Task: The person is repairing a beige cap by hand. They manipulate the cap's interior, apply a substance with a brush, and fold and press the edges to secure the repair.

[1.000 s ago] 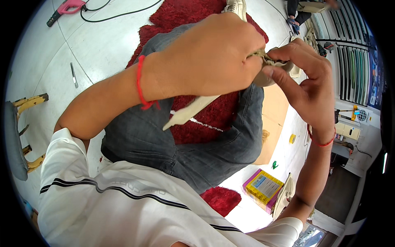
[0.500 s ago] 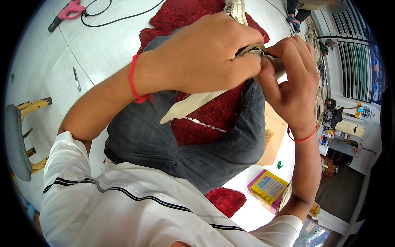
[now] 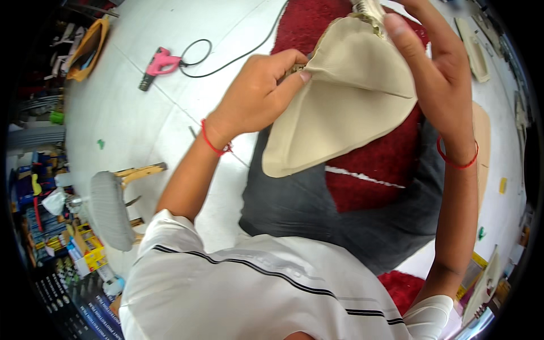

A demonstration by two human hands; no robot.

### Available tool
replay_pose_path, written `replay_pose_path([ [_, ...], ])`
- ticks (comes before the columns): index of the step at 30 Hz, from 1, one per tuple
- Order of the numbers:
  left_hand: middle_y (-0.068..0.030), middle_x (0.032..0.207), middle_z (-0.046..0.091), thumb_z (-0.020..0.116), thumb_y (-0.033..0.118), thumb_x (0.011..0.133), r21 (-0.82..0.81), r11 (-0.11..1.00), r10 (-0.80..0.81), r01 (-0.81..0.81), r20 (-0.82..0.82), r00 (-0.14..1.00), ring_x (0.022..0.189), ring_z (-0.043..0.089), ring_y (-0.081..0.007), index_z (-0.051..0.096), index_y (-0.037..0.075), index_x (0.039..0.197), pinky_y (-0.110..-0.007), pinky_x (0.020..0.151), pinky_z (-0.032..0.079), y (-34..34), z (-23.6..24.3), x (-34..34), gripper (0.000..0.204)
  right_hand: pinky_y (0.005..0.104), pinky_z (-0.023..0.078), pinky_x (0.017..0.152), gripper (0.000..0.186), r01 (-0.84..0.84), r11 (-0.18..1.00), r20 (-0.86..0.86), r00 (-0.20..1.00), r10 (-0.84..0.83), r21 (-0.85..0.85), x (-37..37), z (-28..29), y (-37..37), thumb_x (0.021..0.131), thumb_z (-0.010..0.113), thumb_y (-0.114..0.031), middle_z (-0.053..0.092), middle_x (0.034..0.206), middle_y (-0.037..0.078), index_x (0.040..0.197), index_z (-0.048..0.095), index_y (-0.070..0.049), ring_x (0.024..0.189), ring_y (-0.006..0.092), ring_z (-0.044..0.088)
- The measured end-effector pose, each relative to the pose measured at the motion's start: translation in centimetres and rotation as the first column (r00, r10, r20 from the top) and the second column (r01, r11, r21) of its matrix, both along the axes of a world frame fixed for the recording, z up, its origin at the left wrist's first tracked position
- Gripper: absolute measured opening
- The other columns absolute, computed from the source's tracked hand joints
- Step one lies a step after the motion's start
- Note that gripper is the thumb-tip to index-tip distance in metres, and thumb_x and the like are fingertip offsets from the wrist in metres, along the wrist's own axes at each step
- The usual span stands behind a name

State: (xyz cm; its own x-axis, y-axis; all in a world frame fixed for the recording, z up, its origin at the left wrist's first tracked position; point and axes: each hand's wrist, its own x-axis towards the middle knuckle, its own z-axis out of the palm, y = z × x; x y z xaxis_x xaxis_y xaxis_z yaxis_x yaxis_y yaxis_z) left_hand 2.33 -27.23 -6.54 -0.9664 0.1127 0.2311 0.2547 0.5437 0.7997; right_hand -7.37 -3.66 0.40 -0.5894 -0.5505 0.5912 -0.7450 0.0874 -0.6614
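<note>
A beige panel (image 3: 345, 122), smooth like leather with a crease across it and a rough, ragged upper edge, is held up over my lap. My left hand (image 3: 258, 93) is closed on its left edge, pinching the gathered border between thumb and fingers. At the panel's upper right, my right hand (image 3: 442, 79) has its thumb spread away from the fingers. The thumb tip lies close to the ragged edge; whether it touches is unclear. Some right fingertips run out of the picture at the top.
Under my legs lies a red rug (image 3: 362, 187). A pink heat gun (image 3: 162, 62) with a black cable rests on the pale floor to the left. Nearer stands a grey-padded stool (image 3: 110, 209). Boxes and tools (image 3: 85, 249) crowd the far left. A beige trim piece (image 3: 471, 48) lies upper right.
The panel has swung round to show its broad face. My left hand has moved onto its left edge, and my right hand has come away from the close two-handed pinch. My view has shifted left.
</note>
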Motion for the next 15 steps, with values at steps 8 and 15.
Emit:
replay_pose_path([
  [8,0.0028,0.077,0.059,0.053,0.019,0.103,0.140,0.969,0.186,-0.203,0.126,0.974,0.068,0.043,-0.0042,0.068,-0.005,0.107,-0.025,0.062,0.038,-0.8,-4.9,1.5,0.028,0.0299,0.054,0.080,0.013,0.341,0.937,0.400,0.871,-0.285,-0.073,11.4,-13.1,1.4,0.101,0.064,-0.005,0.075,0.094,0.010,0.103,0.072,0.004,0.087,0.0168,0.069],
  [15,0.0040,0.066,0.048,0.057,0.038,0.107,0.225,0.912,0.322,-0.343,0.123,0.939,0.064,0.039,-0.0059,0.058,0.000,0.081,-0.028,0.057,0.034,0.7,-6.0,-0.3,0.047,0.0248,0.046,0.062,0.023,0.402,0.914,0.902,0.413,-0.129,-0.053,20.7,-19.7,3.6,0.105,0.062,-0.014,0.063,0.076,0.003,0.086,0.067,-0.001,0.069,0.0108,0.059],
])
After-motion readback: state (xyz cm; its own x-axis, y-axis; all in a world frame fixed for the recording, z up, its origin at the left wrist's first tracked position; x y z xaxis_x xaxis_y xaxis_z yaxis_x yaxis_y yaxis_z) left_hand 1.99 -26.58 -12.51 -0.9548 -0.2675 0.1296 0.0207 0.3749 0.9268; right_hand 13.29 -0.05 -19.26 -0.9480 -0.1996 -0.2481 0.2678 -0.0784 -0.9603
